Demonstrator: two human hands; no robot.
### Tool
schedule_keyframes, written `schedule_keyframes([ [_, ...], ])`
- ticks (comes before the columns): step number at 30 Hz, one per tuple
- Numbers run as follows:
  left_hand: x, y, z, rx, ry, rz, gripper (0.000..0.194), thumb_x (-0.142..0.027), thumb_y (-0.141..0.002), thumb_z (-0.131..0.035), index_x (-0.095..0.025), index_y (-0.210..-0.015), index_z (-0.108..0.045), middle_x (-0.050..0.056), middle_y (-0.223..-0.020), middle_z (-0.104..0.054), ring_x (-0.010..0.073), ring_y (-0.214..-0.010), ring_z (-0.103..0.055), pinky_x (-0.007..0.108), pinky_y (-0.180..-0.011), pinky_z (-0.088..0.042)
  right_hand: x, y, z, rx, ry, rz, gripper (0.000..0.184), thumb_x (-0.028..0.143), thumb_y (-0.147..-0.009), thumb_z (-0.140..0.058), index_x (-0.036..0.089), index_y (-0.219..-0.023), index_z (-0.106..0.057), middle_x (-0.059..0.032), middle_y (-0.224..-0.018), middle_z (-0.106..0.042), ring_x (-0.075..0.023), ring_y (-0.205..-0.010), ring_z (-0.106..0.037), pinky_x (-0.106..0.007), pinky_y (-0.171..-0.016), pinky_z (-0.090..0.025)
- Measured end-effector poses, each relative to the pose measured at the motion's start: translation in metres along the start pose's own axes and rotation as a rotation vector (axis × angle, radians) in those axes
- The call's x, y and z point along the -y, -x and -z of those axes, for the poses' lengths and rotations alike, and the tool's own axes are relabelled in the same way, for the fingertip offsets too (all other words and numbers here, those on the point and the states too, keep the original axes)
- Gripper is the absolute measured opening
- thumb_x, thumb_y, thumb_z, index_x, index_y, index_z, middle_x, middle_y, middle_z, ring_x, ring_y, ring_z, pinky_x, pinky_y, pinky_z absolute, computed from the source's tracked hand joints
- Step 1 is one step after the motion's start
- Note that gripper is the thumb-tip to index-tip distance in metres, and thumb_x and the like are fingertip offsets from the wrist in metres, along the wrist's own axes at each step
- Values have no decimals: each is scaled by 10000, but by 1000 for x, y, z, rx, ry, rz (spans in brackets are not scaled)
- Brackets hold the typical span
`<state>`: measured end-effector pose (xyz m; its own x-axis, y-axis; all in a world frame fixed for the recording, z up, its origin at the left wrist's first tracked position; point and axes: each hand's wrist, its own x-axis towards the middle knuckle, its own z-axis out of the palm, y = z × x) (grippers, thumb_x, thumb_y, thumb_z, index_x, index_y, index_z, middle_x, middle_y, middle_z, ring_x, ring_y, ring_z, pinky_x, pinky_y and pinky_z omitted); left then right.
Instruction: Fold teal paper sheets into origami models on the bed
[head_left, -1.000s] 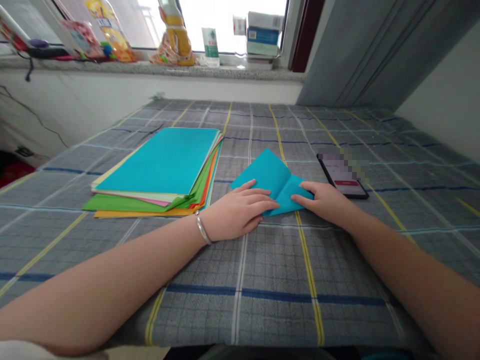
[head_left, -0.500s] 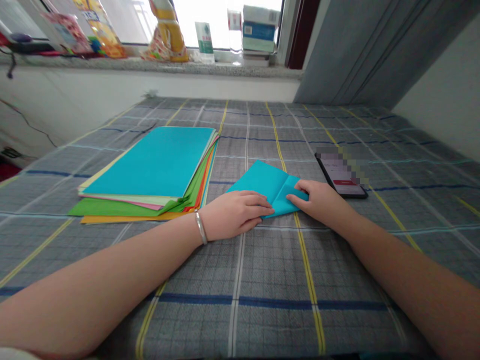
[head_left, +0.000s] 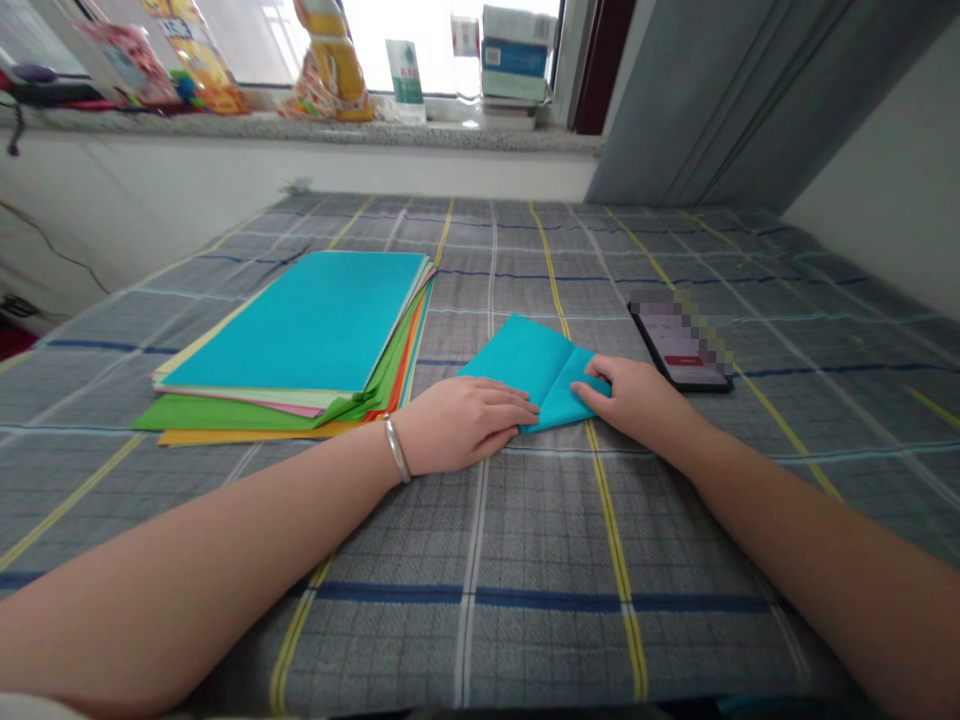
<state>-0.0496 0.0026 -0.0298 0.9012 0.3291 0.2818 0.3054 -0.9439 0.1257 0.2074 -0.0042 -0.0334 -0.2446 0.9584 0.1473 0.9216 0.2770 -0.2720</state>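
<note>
On a grey plaid cover (head_left: 480, 530), a folded piece of turquoise paper (head_left: 525, 360) lies flat, right of the middle of the view, with one flap turned over on its right side. The left hand (head_left: 461, 425) rests palm-down on the paper's near left corner, fingers straight and together; its grip is open, pinching nothing. The right hand (head_left: 637, 400) lies on the folded flap from the right, fingers lightly curved and pressing down. That grip is open too, not closed around the paper. A silver bangle (head_left: 395, 448) circles the left wrist.

Just left of the folded paper, not touching it, sits a stack of coloured paper (head_left: 300, 320). A turquoise sheet lies on top, with pink, pale green, green, orange and yellow edges fanning out beneath. Beyond the right hand, near but apart, lies a smartphone (head_left: 679, 350), its lit screen partly pixelated. Farther off, a stone window sill (head_left: 300, 132) carries a yellow bottle (head_left: 330, 75), a stack of boxes (head_left: 517, 55) and colourful packets (head_left: 127, 65). A grey curtain (head_left: 720, 100) hangs to the right.
</note>
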Motion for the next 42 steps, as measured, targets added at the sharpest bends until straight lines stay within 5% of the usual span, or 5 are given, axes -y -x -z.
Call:
schedule_keyframes([
  [10,-2,-3,2,47,-44,-57,336,-226,-979,-429,-206,-1224,-657,68,-1317,-632,215,-1126,-633,373,-989,-498,0,-1,0,19,42,-33,225,416,-887,-504,208,-826,-569,-66,-791,-677,-229,-728,-604,-328,-651,-380],
  [16,-4,-3,1,50,-15,-2,318,-227,-968,-459,-224,-1207,-669,29,-1274,-668,243,-1175,-604,429,-989,-476,-2,2,-3,-23,-9,-47,300,341,-881,-537,202,-1146,-551,-44,-876,-677,-200,-693,-604,-304,-626,-384],
  [30,-6,-6,-1,54,13,-43,357,-196,-975,-439,-181,-1283,-619,98,-1286,-638,245,-1131,-594,424,-1001,-490,-1,-3,-4,-19,-87,-4,177,315,-862,-557,261,-977,-681,-22,-957,-729,-223,-851,-649,-325,-705,-434],
  [42,5,-2,-4,-24,210,12,326,-109,-920,-469,-185,-1163,-673,56,-1217,-692,191,-1170,-612,368,-1061,-477,-4,-3,-8,-17,-76,37,272,326,-903,-529,286,-1098,-715,-41,-1150,-717,-268,-1065,-647,-411,-910,-488],
])
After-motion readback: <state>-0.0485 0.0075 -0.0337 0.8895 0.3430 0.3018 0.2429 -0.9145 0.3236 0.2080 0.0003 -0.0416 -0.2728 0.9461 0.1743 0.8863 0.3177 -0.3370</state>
